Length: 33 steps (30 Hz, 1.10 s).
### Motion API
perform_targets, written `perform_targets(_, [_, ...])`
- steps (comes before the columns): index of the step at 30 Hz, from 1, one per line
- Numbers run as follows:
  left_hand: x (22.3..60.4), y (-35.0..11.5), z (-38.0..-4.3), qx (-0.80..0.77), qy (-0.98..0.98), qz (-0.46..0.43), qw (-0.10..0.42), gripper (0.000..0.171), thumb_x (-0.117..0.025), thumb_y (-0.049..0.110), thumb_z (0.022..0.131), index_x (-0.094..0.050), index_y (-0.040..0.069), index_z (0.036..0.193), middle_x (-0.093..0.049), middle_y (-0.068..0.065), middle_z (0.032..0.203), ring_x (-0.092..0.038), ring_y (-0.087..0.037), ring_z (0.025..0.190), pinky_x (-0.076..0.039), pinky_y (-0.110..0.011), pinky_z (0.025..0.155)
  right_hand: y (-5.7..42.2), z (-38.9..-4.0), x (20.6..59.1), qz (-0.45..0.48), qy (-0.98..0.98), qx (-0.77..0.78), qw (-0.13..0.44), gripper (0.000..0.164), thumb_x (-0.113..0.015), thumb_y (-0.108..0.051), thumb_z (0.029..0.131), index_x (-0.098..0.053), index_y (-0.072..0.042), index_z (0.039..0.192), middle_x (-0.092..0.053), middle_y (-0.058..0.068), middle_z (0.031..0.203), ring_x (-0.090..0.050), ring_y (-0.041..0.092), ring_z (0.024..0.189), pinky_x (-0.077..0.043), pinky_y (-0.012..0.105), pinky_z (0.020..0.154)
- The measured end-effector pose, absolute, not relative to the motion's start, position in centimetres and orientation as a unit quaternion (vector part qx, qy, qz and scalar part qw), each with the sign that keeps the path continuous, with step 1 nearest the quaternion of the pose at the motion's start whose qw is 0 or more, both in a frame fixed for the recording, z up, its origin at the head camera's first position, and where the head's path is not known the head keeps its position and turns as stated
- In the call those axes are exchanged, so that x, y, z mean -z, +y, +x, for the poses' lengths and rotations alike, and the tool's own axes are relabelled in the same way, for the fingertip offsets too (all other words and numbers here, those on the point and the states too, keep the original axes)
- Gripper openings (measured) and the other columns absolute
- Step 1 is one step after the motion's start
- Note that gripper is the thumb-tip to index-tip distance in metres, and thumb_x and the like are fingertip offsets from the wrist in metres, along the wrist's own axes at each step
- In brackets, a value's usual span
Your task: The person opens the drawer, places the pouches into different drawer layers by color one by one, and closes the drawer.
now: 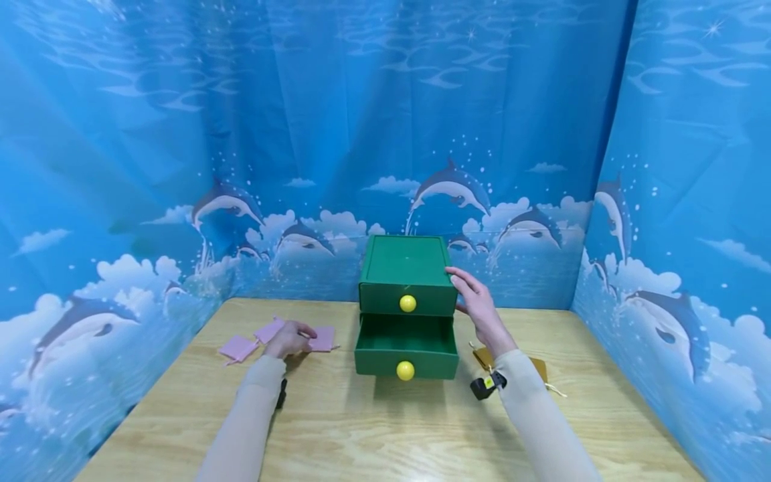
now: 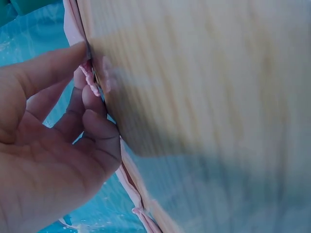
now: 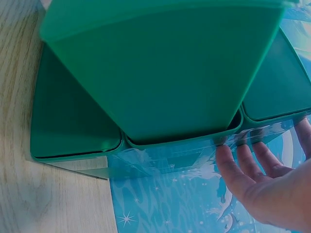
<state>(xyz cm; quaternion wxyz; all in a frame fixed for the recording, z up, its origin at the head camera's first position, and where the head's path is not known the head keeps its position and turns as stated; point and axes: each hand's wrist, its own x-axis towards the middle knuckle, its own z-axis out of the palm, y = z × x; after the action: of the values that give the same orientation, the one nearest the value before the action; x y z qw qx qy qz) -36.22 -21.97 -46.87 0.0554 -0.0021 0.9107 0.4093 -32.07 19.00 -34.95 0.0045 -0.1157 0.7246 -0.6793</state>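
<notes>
Presently see green drawer unit (image 1: 407, 289) front-on, long axis upright | rest uncurled right hand (image 1: 480, 309) on its edge | touch pink pouch (image 1: 322, 339) with left hand (image 1: 289, 340), cannot tell whether pinching

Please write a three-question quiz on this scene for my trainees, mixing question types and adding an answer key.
1. Short answer: which part of the green plastic cabinet is pulled out?
2. True or false: the person's right hand is gripping a round yellow knob.
3. Fill in the blank: the flat pink fabric pouches lie nearer the person's ____ hand than the other one.

Key
1. The middle drawer, directly below the top one.
2. False: it touches the cabinet's right side.
3. Left: the left hand is right among them.
</notes>
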Motion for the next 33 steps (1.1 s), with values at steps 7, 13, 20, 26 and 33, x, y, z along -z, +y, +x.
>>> perform_targets(7, [46.9,-21.9,-35.9,-0.41,0.908,-0.016,0.079,0.039,-0.062,-0.007,0.077,-0.067,-0.003,0.116,-0.054,-0.003,0.072,-0.036,-0.007,0.048,-0.034,-0.023,0.048,18.9,-32.1,35.1,-0.111,0.727,0.678,0.007,0.048,-0.042,-0.034,0.106,-0.042,-0.015,0.149,-0.027,0.006,0.161,-0.026,0.032,0.148,-0.032,0.06,0.112])
perform_targets(13, [46.8,-22.1,-35.3,-0.413,0.908,-0.006,0.066,0.034,-0.062,-0.004,0.081,-0.068,-0.005,0.114,-0.065,-0.013,0.099,-0.042,-0.009,0.054,-0.039,-0.024,0.052,18.8,-32.1,35.1,-0.104,0.731,0.674,0.006,0.047,-0.042,-0.034,0.106,-0.042,-0.016,0.149,-0.028,0.006,0.161,-0.027,0.033,0.147,-0.033,0.06,0.112])
perform_targets(20, [46.5,-22.2,-34.9,-0.441,0.897,0.003,0.038,0.03,-0.061,-0.002,0.088,-0.065,-0.008,0.117,-0.067,-0.02,0.108,-0.057,-0.017,0.077,-0.048,-0.027,0.065,18.7,-32.0,35.1,-0.101,0.731,0.675,0.007,0.047,-0.042,-0.035,0.106,-0.042,-0.015,0.149,-0.028,0.005,0.161,-0.027,0.032,0.147,-0.032,0.06,0.112])
perform_targets(26, [46.0,-22.0,-34.8,-0.491,0.871,0.02,0.017,0.035,-0.058,-0.005,0.089,-0.062,-0.008,0.124,-0.063,-0.027,0.122,-0.062,-0.028,0.099,-0.054,-0.036,0.078,18.7,-31.9,35.1,-0.102,0.731,0.675,0.004,0.048,-0.042,-0.035,0.106,-0.042,-0.015,0.149,-0.028,0.005,0.161,-0.028,0.032,0.146,-0.032,0.06,0.112])
perform_targets(33, [45.6,-21.9,-34.7,-0.521,0.853,0.034,0.011,0.033,-0.056,0.0,0.095,-0.062,-0.002,0.127,-0.061,-0.024,0.127,-0.062,-0.026,0.102,-0.054,-0.038,0.08,18.8,-32.0,34.8,-0.106,0.731,0.674,-0.001,0.048,-0.042,-0.035,0.106,-0.041,-0.015,0.149,-0.028,0.006,0.161,-0.028,0.033,0.146,-0.031,0.061,0.112])
